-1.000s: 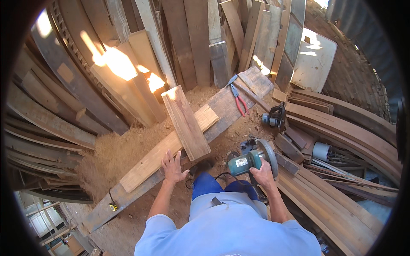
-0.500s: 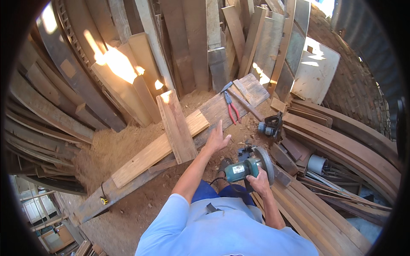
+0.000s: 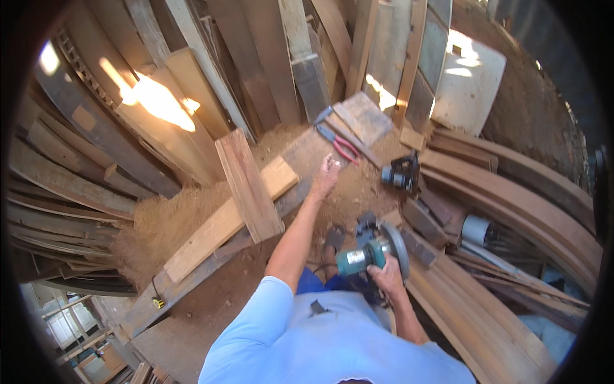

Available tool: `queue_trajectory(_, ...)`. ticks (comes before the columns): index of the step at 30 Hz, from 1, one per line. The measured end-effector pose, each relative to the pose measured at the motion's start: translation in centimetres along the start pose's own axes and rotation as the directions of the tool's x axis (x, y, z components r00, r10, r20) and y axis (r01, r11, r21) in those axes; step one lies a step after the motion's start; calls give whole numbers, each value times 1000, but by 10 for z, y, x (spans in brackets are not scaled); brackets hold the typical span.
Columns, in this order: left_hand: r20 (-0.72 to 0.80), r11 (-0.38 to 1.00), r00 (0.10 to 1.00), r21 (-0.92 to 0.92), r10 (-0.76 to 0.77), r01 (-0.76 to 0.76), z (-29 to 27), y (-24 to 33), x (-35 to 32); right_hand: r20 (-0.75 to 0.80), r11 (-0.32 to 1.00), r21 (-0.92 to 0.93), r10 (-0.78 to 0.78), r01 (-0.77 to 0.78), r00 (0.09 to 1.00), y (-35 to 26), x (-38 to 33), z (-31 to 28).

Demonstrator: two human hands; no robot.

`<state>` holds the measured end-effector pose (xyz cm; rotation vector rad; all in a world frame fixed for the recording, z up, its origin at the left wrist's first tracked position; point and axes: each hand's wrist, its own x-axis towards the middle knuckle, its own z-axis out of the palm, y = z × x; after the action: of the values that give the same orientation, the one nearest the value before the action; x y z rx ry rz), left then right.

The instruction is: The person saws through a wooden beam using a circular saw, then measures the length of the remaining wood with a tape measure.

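Observation:
My right hand (image 3: 388, 276) grips a teal circular saw (image 3: 358, 259) with a round grey guard, held low in front of my body. My left hand (image 3: 327, 176) is over the weathered bench board (image 3: 368, 110), its fingers apart, slightly bent and a little blurred, with nothing in them. Just beyond its fingertips lie red-handled pliers (image 3: 346, 150), next to a hammer (image 3: 361, 146) with a wooden handle. Left of that hand, a short wooden board (image 3: 249, 185) lies crosswise over a longer pale plank (image 3: 204, 237) on the bench board.
A yellow tape measure (image 3: 158, 301) lies at the bench's near left end. On the right are a black and blue power tool (image 3: 401, 175), stacked planks (image 3: 505, 179) and a grey pipe piece (image 3: 475, 229). Upright boards (image 3: 268, 57) line the back, with sawdust (image 3: 173, 224) below them.
My left hand has moved forward, closer to the pliers, and its fingers are more bent. The saw stays in my right hand. The view has shifted slightly.

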<state>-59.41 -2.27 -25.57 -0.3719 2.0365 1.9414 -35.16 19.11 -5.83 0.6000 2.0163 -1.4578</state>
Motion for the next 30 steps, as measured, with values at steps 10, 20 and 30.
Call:
queue_trajectory(10,125,961,953,58,-276,271,-5,-7,-188,119,975,-100,-187,199,975,-61,-17,-15)
queue_trajectory(20,-245,563,910,826,334,16,-162,-4,-226,187,981,-72,-166,182,968,-52,11,5)
queue_trajectory(30,-158,293,987,944,3,150,-237,-16,-235,136,996,-76,-38,49,990,-52,24,13)
